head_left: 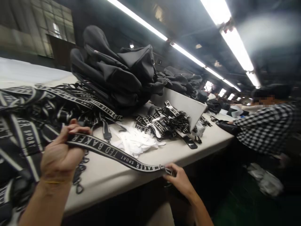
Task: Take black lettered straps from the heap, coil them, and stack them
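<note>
A black webbing strap [113, 152] with white edge stripes and white lettering stretches between my two hands, sagging slightly over the table's front edge. My left hand [64, 149] is closed round its left part, palm turned up. At the other end my right hand [177, 179] pinches the strap close to a dark metal buckle or clip [168, 172], partly hidden by the fingers. Beside and behind my left hand lies a large heap of similar straps [28, 131]. Several metal clips [80, 188] dangle from that heap onto the tabletop.
White strips [137, 141] lie piled mid-table, with a smaller bundle of lettered straps [164, 121] behind them. Black bags [115, 69] are stacked at the back beside a white board [183, 105]. A person in a checked shirt [265, 125] works farther along the table [211, 144].
</note>
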Tool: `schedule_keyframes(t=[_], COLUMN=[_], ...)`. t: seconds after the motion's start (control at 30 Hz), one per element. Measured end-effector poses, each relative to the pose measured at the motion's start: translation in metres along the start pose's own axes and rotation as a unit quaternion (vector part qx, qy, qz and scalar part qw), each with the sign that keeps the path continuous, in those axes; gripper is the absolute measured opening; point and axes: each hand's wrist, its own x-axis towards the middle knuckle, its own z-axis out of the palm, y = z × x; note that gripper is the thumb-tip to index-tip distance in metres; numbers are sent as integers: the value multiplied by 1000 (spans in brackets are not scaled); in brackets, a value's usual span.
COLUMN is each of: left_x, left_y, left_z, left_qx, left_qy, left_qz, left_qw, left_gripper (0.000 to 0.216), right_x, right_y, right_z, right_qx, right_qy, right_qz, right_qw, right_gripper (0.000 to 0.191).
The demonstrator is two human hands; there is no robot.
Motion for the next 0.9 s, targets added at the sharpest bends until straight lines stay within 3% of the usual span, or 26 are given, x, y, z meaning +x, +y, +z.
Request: schedule_keyframes(t=[0.07,0.13,0.27,0.37,0.5,0.6,0.7,0.77,0.8,0.83,0.9], left_x=[-10,-21,-54,-80,-88,-72,-55,-48,-47,-48,-53], left_y=[-9,-22,-55,-82,-101,-98,-92,-89,-87,-86,-83], left_z=[11,22,34,31,17,4,-8,-12,-12,-12,-8], left_qx=[-32,-45,-2,60,109,179,384,552,622,671,689], left_qy=[9,10,0,-27,-43,-66,-157,-189,-182,-168,-156], left_qz=[-23,-51,-149,-207,-253,-300,-336,-270,-197,-102,74], left_qw=[999,998,989,976,961,935,845,766,736,715,704], left_gripper=[27,28,26,22,20,34,65,72,69,62,41], right_x=[-13,-22,-21,-13,-18,-30,-35,-31,-27,-22,-10], right_y=[4,12,12,-17,-66,-93,-118,-139,-149,-159,-177], right_z=[19,44,94,111,98,65,22,-3,-12,-19,-26], right_qx=[63,87,147,236,297,252,272,309,314,307,278], right_qy=[-179,-276,-283,-264,-359,-388,-333,-306,-298,-296,-299], right_qz=[30,52,13,-68,-100,-92,-84,-83,-89,-97,-111], right_qw=[981,956,948,933,879,882,899,897,897,899,906], right_gripper=[46,63,85,93,51,34,34,37,38,37,35])
